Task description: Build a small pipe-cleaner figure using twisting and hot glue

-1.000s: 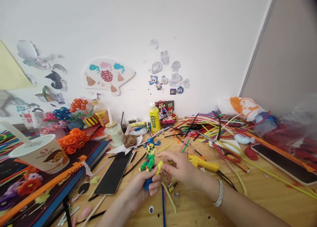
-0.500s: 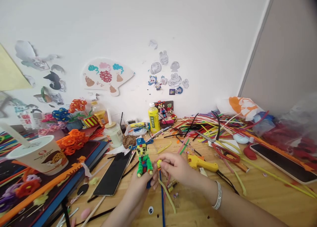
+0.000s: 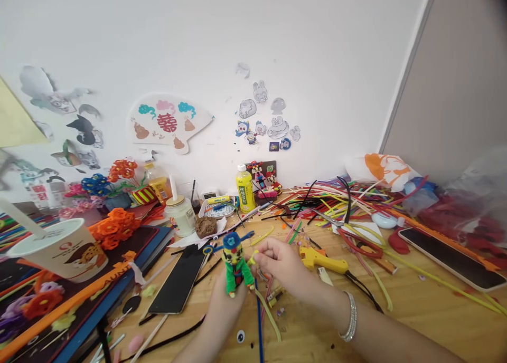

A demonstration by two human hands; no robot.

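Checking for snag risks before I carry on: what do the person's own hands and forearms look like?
The left hand and right hand are ungloved, and no sleeves show. A silvery, sparkling bracelet circles the right wrist; none shows on the left.

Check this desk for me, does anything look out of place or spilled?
A loose googly eye lies on the near side of the table, apart from the doll in the left hand; it looks like a stray part. The yellow glue gun lies flat there too, with no stand in view. I see no spill.
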